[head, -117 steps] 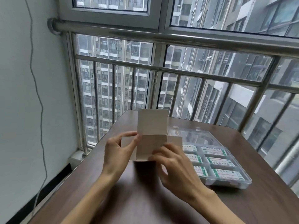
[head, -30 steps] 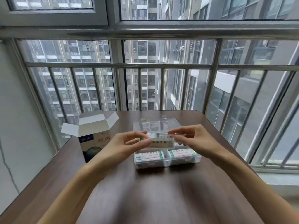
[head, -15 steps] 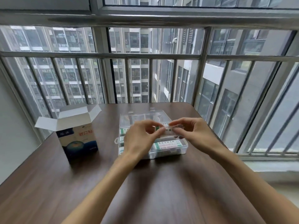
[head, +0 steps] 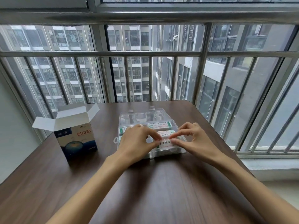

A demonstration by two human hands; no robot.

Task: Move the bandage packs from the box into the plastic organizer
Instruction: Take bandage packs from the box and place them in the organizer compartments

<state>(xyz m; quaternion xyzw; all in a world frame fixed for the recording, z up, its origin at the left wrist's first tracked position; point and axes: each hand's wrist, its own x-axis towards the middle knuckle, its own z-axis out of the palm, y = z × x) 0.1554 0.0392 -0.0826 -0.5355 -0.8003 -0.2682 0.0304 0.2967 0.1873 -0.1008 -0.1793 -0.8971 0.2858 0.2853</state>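
Lowered since a moment ago, the bandage pack (head: 165,142) now sits over the plastic organizer's (head: 168,152) near right compartment, pinched between the left hand (head: 137,141) and right hand (head: 192,139). The box (head: 77,139) stands open at left.

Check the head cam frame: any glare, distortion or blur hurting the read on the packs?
Head view: wide-angle bowing bends the window railing near the edges; daylight from behind is soft and leaves only faint sheen on the table; the organizer lid reflects; print on the bandage pack under both hands is soft, partly covered.
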